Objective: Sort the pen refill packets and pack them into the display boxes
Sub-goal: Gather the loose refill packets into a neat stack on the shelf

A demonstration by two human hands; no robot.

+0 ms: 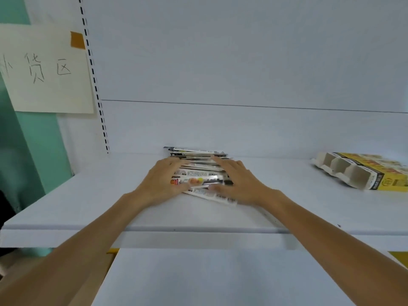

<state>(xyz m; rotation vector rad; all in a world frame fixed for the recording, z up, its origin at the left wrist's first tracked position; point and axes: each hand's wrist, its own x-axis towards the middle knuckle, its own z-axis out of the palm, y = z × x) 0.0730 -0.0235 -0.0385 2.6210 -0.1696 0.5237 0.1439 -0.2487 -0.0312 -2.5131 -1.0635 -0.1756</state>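
1. A loose pile of flat, glossy printed pen refill packets (198, 173) lies on a white metal shelf (88, 202), close to the back panel and a little left of the shelf's middle. The packets are stacked unevenly, with the lowest ones sticking out toward the front right.
2. The left hand (163, 180) rests against the left side of the pile. Its fingers (174, 162) lie fairly straight across the far left corner, and its thumb presses on the near edge of the top packets.
3. The right hand (241, 182) mirrors it on the right side. Its fingers (220, 161) are stretched out over the far right of the pile, and its thumb touches the near edge. Neither hand curls round a packet; both lie flat against the stack. The hands and packets are somewhat blurred.
4. A yellow printed cardboard display box (364, 173) with pale grey moulded compartments lies on the same shelf, well apart to the right. Its compartments that show hold nothing.
5. A cream paper sign (46, 69) with handwritten characters hangs at the upper left, fixed by a piece of orange tape (77, 40). It sits beside a white upright strip with dark slots (95, 80).
6. A second white shelf (209, 279) runs below, under the forearms.
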